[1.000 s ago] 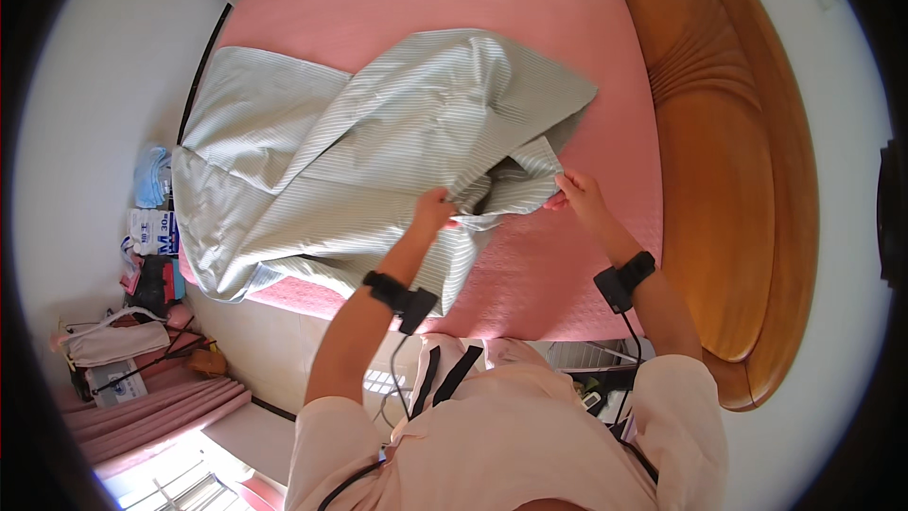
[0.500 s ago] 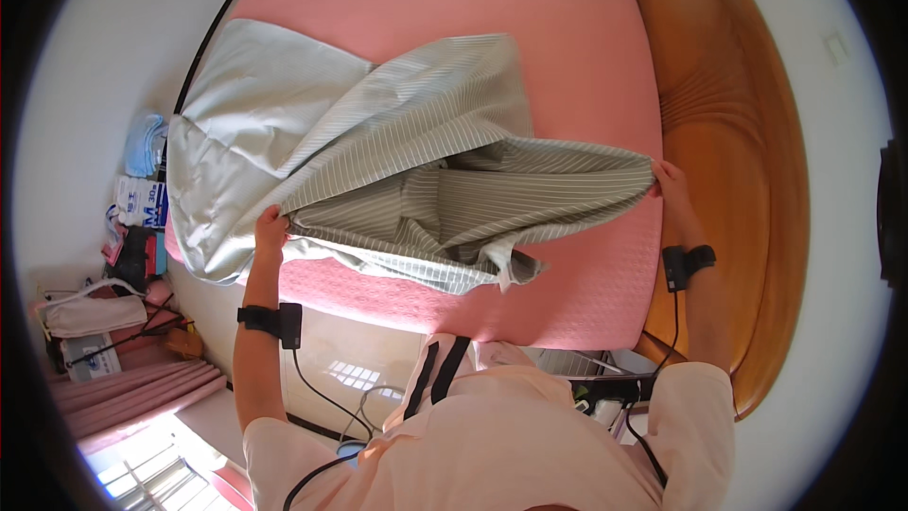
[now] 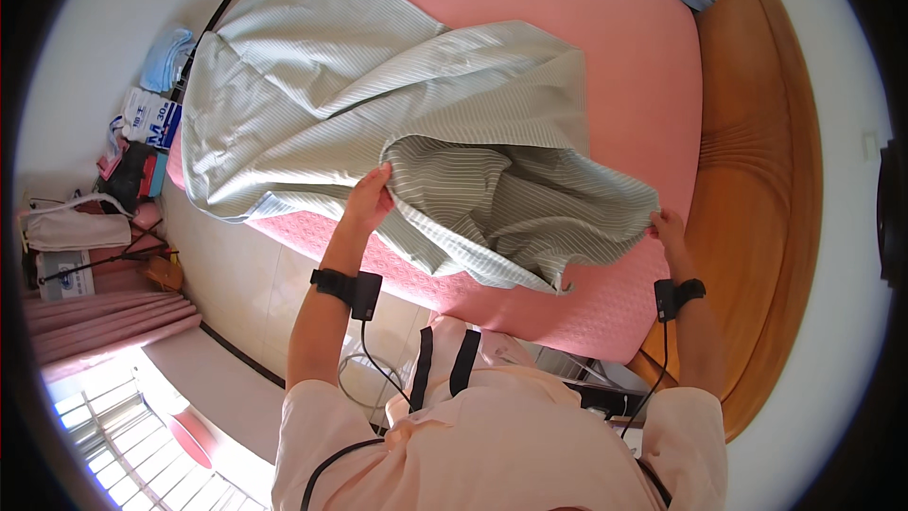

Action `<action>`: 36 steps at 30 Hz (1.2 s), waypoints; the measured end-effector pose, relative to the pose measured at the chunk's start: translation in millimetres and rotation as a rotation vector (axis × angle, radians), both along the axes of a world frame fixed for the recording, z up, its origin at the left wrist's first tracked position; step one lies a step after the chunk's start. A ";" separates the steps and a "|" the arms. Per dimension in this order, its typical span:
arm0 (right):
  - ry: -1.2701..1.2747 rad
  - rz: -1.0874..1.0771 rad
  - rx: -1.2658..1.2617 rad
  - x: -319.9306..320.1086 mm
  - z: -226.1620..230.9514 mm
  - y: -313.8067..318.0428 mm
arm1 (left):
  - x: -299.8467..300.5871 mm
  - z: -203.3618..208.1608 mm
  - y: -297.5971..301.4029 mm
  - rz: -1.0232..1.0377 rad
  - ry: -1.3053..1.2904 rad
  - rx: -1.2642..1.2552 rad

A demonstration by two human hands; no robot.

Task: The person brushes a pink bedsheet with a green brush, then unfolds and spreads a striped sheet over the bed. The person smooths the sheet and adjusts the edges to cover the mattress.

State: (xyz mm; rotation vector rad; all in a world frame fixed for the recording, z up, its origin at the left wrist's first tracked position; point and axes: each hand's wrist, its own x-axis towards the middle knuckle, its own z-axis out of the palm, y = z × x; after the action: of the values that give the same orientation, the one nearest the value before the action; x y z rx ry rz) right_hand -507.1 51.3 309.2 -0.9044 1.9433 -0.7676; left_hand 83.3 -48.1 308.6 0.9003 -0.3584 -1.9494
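Two hands spread a pale green striped cotton sheet (image 3: 378,104) over a pink mattress bed (image 3: 624,66).

Head view: the left hand (image 3: 367,199) pinches a folded edge of the sheet near the bed's near edge; the right hand (image 3: 667,227) grips its corner by the bed's right edge, beside the curved wooden headboard (image 3: 757,189). The rest of the sheet lies bunched toward the bed's left edge.

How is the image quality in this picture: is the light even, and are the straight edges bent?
Head view: bright daylight floods the window at lower left, nearly washing it out; the striped sheet and both hands stay sharp; fisheye bends the wooden headboard and mattress edges, with a dark rim around the circle.
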 end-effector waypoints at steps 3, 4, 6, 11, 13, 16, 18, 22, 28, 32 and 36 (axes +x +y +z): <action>0.160 0.045 0.026 5.8 -14.6 4.9 | -2.2 14.5 5.6 -0.149 0.005 0.011; 0.246 0.108 0.016 9.6 -16.6 6.0 | -5.7 18.8 8.9 -0.157 0.018 0.013; 0.466 0.190 0.049 23.1 -15.2 7.7 | -8.3 28.9 12.2 -0.209 -0.020 -0.020; 0.727 0.450 -0.368 114.6 6.1 17.7 | -16.8 49.0 10.8 -0.347 -0.017 -0.126; 0.322 0.618 -0.444 169.7 9.8 21.0 | -21.1 52.5 9.6 -0.376 -0.029 -0.151; 0.220 0.872 -0.399 236.7 9.0 30.2 | -27.5 54.4 5.9 -0.423 -0.043 -0.160; 0.185 0.965 -0.209 259.4 3.8 30.6 | -34.8 54.8 1.3 -0.440 -0.060 -0.177; 0.275 1.179 0.202 268.2 -6.5 39.6 | -56.8 57.0 -22.2 -0.406 -0.021 -0.217; -0.092 0.888 0.180 271.6 13.5 46.5 | -72.1 41.4 -29.3 -0.366 -0.151 -0.380; -0.354 0.569 0.116 281.6 53.2 7.8 | -38.4 8.9 19.0 -0.487 -0.407 -0.375; -0.633 0.302 0.114 302.8 89.0 -40.3 | 3.6 -19.3 88.0 -0.571 -0.712 -0.370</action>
State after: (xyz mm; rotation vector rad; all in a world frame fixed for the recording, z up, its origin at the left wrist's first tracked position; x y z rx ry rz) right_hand -204.3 10.9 398.2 -0.7458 1.2492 -0.6537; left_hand 86.9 39.9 289.3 1.3133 -1.4719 -1.8802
